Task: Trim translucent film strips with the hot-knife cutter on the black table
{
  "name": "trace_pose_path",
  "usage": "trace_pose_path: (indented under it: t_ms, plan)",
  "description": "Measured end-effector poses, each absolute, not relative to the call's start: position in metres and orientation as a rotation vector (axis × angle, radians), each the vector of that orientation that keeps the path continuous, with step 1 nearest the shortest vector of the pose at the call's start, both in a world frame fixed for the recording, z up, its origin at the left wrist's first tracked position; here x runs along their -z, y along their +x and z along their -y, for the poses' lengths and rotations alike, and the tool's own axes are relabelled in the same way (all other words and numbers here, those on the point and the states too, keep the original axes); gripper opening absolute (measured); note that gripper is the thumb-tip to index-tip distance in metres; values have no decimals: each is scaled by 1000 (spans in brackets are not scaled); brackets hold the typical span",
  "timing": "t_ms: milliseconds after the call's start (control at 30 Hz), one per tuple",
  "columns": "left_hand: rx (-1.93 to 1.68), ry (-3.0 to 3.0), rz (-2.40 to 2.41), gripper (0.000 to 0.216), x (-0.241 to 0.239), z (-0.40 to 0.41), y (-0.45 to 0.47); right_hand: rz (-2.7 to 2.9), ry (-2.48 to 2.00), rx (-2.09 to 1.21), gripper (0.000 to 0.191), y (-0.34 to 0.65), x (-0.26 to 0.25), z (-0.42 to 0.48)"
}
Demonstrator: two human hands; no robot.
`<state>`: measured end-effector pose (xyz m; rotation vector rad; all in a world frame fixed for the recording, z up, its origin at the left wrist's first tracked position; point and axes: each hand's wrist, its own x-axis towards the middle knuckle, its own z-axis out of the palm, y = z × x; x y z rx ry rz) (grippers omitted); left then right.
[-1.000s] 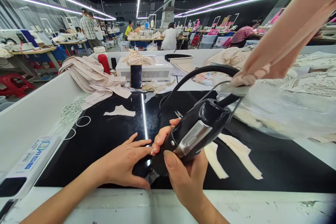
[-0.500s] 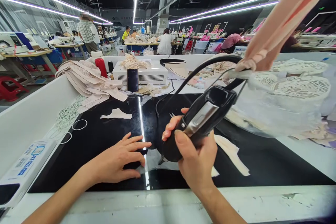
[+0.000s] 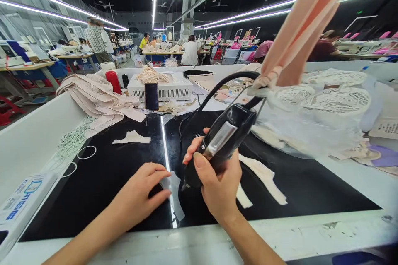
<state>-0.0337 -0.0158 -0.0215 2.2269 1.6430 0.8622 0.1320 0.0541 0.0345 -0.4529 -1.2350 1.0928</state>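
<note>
Garment factory floor, rows of sewing tables (image 3: pixel 73 56) with seated workers beyond the right hand (image 3: pixel 217 184), strip lights overhead, beige fabric heap (image 3: pixel 99 97) far past the left hand (image 3: pixel 139 194)

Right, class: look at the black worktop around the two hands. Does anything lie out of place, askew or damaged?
Nothing looks damaged. Pale offcuts lie scattered at angles beside the right hand, which grips the black handheld tool. White rings lie loose near the left wall.

Phone (image 3: pixel 151 95) before box (image 3: pixel 161 87), perhaps leaning.
</note>
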Motion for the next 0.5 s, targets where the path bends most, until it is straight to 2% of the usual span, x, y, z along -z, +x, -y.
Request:
trace_pose_path:
  t_ms: [167,500]
  plan:
    - [-702,2149,-1638,58,19,18,-12,1229,-470,-1079,27,126,-32,-59]
    - [-529,2106,-1680,67,16,20,-7,1263,-417,-1099,25,126,-23,-59]
